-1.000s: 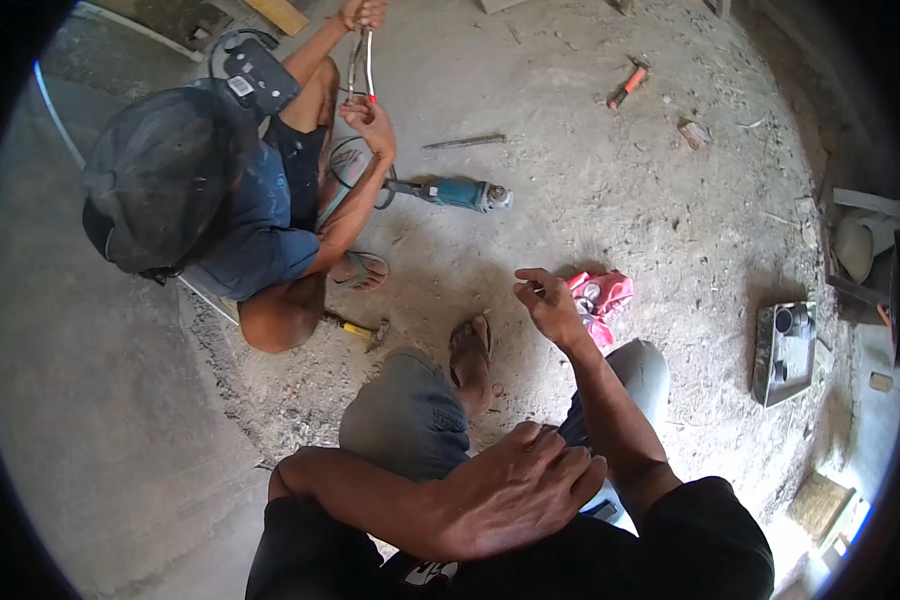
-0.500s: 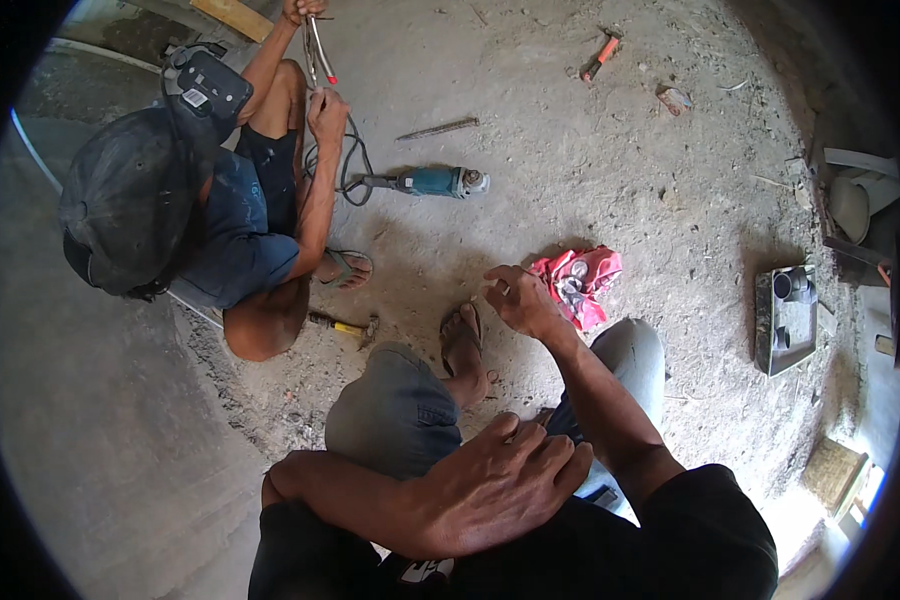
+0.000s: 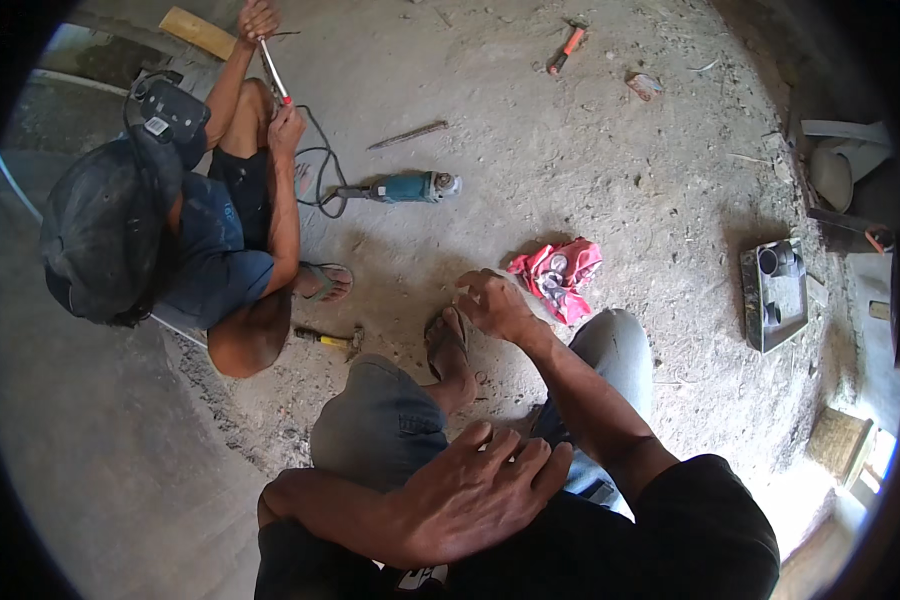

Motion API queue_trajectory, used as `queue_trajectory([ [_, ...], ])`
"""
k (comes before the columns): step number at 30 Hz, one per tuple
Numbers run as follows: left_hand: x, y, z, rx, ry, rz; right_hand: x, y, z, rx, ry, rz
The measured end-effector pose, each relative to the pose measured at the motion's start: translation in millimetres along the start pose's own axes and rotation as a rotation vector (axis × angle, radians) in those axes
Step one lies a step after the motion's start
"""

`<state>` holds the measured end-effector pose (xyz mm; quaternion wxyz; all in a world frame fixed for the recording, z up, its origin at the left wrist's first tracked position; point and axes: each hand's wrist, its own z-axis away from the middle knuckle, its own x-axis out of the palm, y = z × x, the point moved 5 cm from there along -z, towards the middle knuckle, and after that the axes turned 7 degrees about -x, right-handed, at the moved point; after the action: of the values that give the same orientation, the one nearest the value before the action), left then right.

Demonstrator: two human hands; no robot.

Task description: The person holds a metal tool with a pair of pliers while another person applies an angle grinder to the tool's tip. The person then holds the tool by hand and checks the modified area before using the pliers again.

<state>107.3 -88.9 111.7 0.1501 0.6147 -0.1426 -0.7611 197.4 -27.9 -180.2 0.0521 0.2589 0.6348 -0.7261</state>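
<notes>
My left hand [image 3: 482,494] is held across my lap close to my body, its fingers loosely bent and apart, with nothing visible in it. Beyond my knees, my right hand [image 3: 498,304] hangs in the air over the floor near my sandalled foot [image 3: 448,345]. Its fingers are half bent and apart, and I see nothing between them. Nearest to it, just to the right, lies a crumpled pink-red plastic bag [image 3: 560,275] with a whitish patch. Both hands are apart from any tool.
A co-worker in a dark cap [image 3: 100,225] squats at left, holding a slim pale rod [image 3: 273,72] with a red end. On the dusty floor lie a teal angle grinder [image 3: 410,187], a metal bar [image 3: 407,135], a yellow-handled hammer [image 3: 328,340], an orange-handled hammer [image 3: 567,50] and a tray [image 3: 788,335] holding dark pipe fittings.
The view has shifted, so the floor things sit further left. My left hand's fingers have spread a little. The co-worker's rod has tilted, both hands still on it.
</notes>
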Motion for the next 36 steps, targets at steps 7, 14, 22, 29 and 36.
queue_trajectory([
  [7, 1.5, 0.7, -2.5, 0.02, -0.047, -0.01, -2.1, 2.1, 2.5, -0.043, 0.005, 0.021],
  [14, 2.1, 0.8, -1.3, 0.026, -0.049, -0.014, -3.8, 1.2, 2.1, -0.048, 0.014, 0.015],
  [22, 6.0, 1.4, 2.7, 0.005, 0.073, -0.036, 0.5, 5.5, 3.3, -0.057, -0.007, -0.022],
  [29, 3.2, -1.6, 0.5, 0.014, 0.035, 0.027, -1.0, -1.1, -0.7, -0.121, 0.012, -0.006],
  [36, 2.9, -1.6, 1.3, 0.03, -0.018, 0.024, -3.8, -7.0, 0.6, -0.132, 0.012, -0.02],
])
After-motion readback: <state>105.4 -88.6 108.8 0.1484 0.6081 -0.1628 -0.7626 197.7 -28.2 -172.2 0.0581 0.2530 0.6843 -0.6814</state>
